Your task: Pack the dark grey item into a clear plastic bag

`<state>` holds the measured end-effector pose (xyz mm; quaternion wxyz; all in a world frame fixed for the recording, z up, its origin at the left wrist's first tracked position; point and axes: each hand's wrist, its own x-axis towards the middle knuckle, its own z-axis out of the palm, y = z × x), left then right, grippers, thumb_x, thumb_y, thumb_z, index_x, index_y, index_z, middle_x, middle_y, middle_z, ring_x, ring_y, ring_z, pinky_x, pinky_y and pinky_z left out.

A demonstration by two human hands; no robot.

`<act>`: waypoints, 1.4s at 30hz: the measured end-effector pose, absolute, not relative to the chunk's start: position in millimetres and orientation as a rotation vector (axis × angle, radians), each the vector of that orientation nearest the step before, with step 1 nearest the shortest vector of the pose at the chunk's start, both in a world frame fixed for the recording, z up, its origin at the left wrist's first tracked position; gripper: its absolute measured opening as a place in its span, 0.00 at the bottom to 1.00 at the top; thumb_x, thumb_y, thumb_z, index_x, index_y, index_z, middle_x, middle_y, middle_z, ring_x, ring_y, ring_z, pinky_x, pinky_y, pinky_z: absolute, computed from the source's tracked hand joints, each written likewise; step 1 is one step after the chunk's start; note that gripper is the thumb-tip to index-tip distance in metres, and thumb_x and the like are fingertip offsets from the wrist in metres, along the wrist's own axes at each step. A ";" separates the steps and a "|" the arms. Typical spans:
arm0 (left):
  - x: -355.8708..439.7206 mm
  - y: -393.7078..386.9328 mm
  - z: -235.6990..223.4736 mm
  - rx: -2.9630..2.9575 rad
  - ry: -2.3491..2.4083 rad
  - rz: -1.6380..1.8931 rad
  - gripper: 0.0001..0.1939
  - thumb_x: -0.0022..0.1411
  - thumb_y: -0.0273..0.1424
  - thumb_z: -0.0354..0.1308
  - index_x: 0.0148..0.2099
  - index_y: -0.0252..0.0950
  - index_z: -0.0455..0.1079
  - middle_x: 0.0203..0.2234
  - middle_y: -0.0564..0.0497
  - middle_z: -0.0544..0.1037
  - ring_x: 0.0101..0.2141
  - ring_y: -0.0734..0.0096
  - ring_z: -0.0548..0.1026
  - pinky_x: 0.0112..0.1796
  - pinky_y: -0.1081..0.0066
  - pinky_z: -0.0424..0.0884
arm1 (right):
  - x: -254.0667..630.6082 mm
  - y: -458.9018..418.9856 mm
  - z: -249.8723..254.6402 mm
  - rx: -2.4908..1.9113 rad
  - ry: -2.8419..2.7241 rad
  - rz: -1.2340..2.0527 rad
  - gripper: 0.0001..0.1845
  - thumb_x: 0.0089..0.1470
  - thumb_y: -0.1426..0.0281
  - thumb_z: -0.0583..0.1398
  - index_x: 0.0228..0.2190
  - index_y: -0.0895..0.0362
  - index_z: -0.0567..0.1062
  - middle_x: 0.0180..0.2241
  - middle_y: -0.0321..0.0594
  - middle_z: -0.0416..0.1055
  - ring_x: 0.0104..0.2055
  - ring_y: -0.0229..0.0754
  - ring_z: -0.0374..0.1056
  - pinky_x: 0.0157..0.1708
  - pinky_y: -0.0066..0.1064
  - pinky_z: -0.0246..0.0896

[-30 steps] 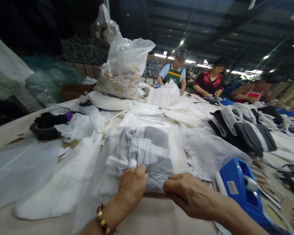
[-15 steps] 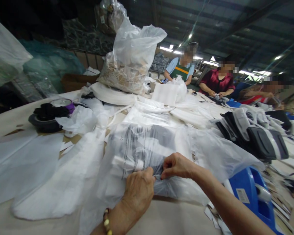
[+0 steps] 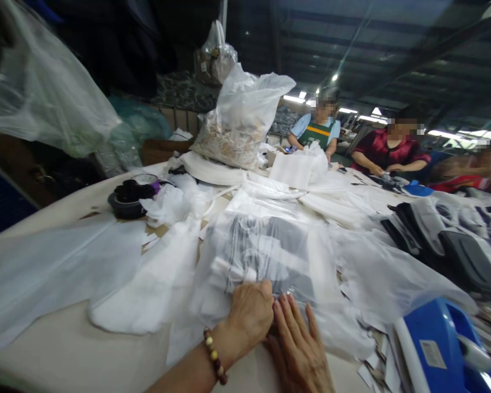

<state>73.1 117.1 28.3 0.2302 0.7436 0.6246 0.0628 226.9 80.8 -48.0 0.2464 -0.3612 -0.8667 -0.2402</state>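
Note:
In front of me lies a frosted plastic bag [image 3: 321, 256] with lines of dark print. Through it show a dark grey item and white pieces, but their kind is unclear. My left hand [image 3: 251, 312], with a beaded bracelet [image 3: 215, 357] at the wrist, is closed on the bag's near edge. Beside it, almost touching, my right hand [image 3: 301, 345] rests on that same edge with its fingers stretched out and nothing gripped. The left fingertips are hidden behind the knuckles.
A blue plastic tape dispenser [image 3: 429, 333] stands to the right among paper scraps. Behind it are stacked black and grey pouches [image 3: 470, 256]. White foam sheets [image 3: 143, 284] lie left, near a dark bowl [image 3: 125, 208]. A large filled plastic bag [image 3: 245, 120] and several co-workers are farther back.
My right hand has gone from pinching the bag to lying with straight fingers at its near edge. The left hand stays closed on the bag. The camera view has shifted left.

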 end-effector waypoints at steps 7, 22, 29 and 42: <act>25.6 73.0 37.1 2.332 1.579 0.231 0.15 0.56 0.19 0.48 0.45 0.36 0.63 0.43 0.45 0.71 0.46 0.58 0.67 0.47 0.59 0.63 | 237.8 89.8 -56.6 -0.943 -2.437 -0.653 0.32 0.55 0.76 0.50 0.60 0.68 0.49 0.58 0.55 0.56 0.63 0.52 0.45 0.62 0.49 0.36; -75.3 58.4 -19.1 1.882 1.761 1.303 0.14 0.61 0.32 0.47 0.24 0.37 0.65 0.19 0.56 0.71 0.24 0.74 0.70 0.31 0.73 0.66 | 232.8 81.5 -52.9 -1.023 -2.414 -0.567 0.35 0.51 0.78 0.49 0.60 0.67 0.48 0.58 0.54 0.56 0.61 0.54 0.49 0.57 0.51 0.49; -55.3 69.6 -19.1 1.196 2.043 1.300 0.20 0.50 0.49 0.48 0.19 0.38 0.59 0.13 0.58 0.57 0.19 0.73 0.58 0.23 0.74 0.58 | 228.9 78.4 -50.2 -1.041 -2.423 -0.539 0.36 0.49 0.81 0.48 0.60 0.68 0.47 0.58 0.53 0.56 0.62 0.54 0.47 0.58 0.53 0.45; -57.0 78.8 -24.6 1.230 2.020 1.141 0.23 0.40 0.52 0.56 0.20 0.38 0.53 0.15 0.59 0.54 0.20 0.76 0.56 0.24 0.75 0.56 | 227.6 78.2 -52.1 -1.066 -2.376 -0.508 0.37 0.46 0.83 0.48 0.60 0.67 0.50 0.58 0.51 0.56 0.62 0.53 0.47 0.58 0.52 0.48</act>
